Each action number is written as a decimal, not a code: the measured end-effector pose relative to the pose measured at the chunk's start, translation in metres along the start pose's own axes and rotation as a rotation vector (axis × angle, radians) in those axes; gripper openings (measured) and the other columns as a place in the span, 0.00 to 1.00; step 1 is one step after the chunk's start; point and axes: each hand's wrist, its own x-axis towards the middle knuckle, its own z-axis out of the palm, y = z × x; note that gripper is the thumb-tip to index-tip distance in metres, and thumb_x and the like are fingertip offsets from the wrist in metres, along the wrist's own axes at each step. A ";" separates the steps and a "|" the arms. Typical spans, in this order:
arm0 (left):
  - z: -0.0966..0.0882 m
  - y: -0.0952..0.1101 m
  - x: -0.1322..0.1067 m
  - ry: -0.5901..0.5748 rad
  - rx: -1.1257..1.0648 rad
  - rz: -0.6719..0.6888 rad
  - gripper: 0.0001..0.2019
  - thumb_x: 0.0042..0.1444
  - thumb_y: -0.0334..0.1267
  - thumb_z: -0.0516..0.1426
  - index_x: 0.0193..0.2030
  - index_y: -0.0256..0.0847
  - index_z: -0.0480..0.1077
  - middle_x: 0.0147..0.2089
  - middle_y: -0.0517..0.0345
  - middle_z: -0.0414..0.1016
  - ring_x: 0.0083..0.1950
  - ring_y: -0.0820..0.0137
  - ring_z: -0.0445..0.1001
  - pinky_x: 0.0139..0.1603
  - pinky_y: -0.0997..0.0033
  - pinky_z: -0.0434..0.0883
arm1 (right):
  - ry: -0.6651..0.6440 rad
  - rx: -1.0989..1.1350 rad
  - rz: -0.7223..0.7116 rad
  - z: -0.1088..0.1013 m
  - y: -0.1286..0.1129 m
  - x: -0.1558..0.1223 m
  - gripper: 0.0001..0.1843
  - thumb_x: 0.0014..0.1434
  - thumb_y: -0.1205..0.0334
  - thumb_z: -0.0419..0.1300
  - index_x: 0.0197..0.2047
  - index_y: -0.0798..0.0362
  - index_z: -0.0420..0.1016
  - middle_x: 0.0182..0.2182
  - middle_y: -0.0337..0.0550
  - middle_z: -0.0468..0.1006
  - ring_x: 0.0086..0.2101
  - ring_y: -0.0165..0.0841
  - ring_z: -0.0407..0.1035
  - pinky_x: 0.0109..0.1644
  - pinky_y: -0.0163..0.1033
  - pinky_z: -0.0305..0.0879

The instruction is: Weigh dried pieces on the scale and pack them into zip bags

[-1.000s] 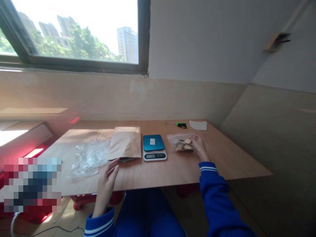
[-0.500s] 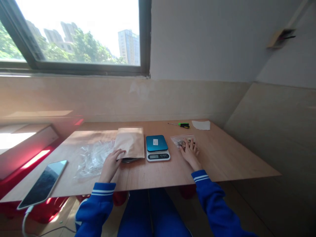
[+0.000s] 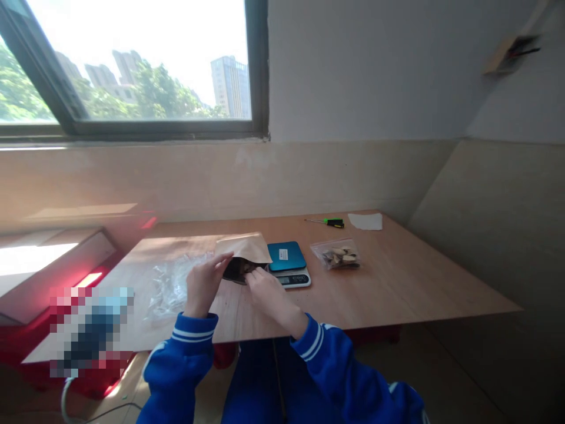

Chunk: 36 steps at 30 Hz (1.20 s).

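Sleeves: both blue with white stripes, nearest of all, reaching over the edge of the table.
Right hand: crossed toward the middle, fingertips just inside the mouth of the bag; fingers drawn narrow together, tips partly hidden, so cannot tell if holding something.
Left hand: at the left side of the same mouth; thumb and fingers narrow, seemingly pinching the upper lip and lifting it.
Bag: brown paper, lying on the table between both hands, mouth gaping toward the near side; dark inside, with some brown content, too dim to name.
Plastic: crumpled and transparent, left of the bag, near it, apparently unused.
Scale: just right of the bag and partly covered by it in the view; touching or apart, cannot tell; display too small to read.
Packet: clear, lying flat right of the scale, with pale and dark pieces inside; sealed or not, cannot tell.
Progress: by judgement, one packet filled and the bag opened; handling of the brown content still unfinished.
Screwdriver: far side of the table, untouched.
Paper: white, just right of the screwdriver.
Window: farthest, at upper left.
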 end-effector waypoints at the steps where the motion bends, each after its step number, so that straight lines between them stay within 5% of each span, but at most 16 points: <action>1: -0.003 0.001 -0.001 0.017 -0.008 -0.010 0.12 0.59 0.42 0.56 0.47 0.50 0.77 0.31 0.56 0.82 0.36 0.62 0.80 0.30 0.74 0.65 | -0.006 -0.025 0.023 0.003 -0.001 0.001 0.15 0.60 0.78 0.49 0.46 0.64 0.72 0.42 0.58 0.77 0.46 0.42 0.70 0.51 0.46 0.69; 8: 0.000 0.011 -0.016 0.024 -0.019 0.003 0.12 0.58 0.41 0.57 0.47 0.49 0.78 0.29 0.55 0.81 0.34 0.61 0.80 0.28 0.73 0.64 | 0.019 -0.045 0.305 0.013 -0.012 0.019 0.20 0.63 0.76 0.47 0.57 0.63 0.64 0.49 0.62 0.73 0.47 0.44 0.70 0.48 0.48 0.70; 14: 0.005 0.011 -0.024 0.011 -0.080 0.026 0.12 0.59 0.41 0.56 0.46 0.49 0.78 0.31 0.55 0.82 0.34 0.61 0.80 0.29 0.73 0.67 | -0.022 0.041 0.382 0.028 -0.003 0.040 0.19 0.60 0.79 0.48 0.50 0.61 0.71 0.44 0.59 0.78 0.44 0.47 0.74 0.49 0.52 0.69; 19: 0.003 0.010 -0.023 0.009 -0.106 0.013 0.12 0.59 0.42 0.56 0.46 0.50 0.78 0.29 0.57 0.82 0.34 0.62 0.80 0.29 0.73 0.66 | -0.043 0.115 0.342 0.022 0.000 0.028 0.18 0.59 0.81 0.47 0.44 0.60 0.75 0.36 0.58 0.80 0.36 0.46 0.76 0.41 0.48 0.72; 26: -0.005 0.013 -0.017 -0.019 -0.084 -0.036 0.12 0.59 0.43 0.56 0.46 0.50 0.78 0.30 0.56 0.82 0.34 0.63 0.80 0.30 0.73 0.65 | 0.051 0.221 0.228 0.005 -0.005 0.009 0.21 0.60 0.80 0.47 0.51 0.57 0.71 0.45 0.54 0.76 0.46 0.39 0.72 0.50 0.44 0.70; 33: -0.013 0.013 -0.012 -0.049 -0.095 -0.057 0.13 0.60 0.43 0.55 0.46 0.50 0.78 0.33 0.57 0.82 0.34 0.64 0.79 0.29 0.73 0.64 | 0.145 0.887 -0.027 -0.037 0.012 -0.018 0.15 0.59 0.64 0.60 0.50 0.50 0.74 0.44 0.42 0.78 0.44 0.33 0.73 0.49 0.38 0.70; 36: -0.012 0.011 -0.011 -0.023 -0.144 -0.065 0.12 0.59 0.43 0.55 0.45 0.50 0.78 0.35 0.57 0.82 0.38 0.63 0.79 0.33 0.72 0.66 | 0.398 0.997 0.097 -0.043 0.047 -0.024 0.18 0.58 0.56 0.61 0.50 0.50 0.73 0.46 0.44 0.78 0.43 0.34 0.73 0.46 0.38 0.71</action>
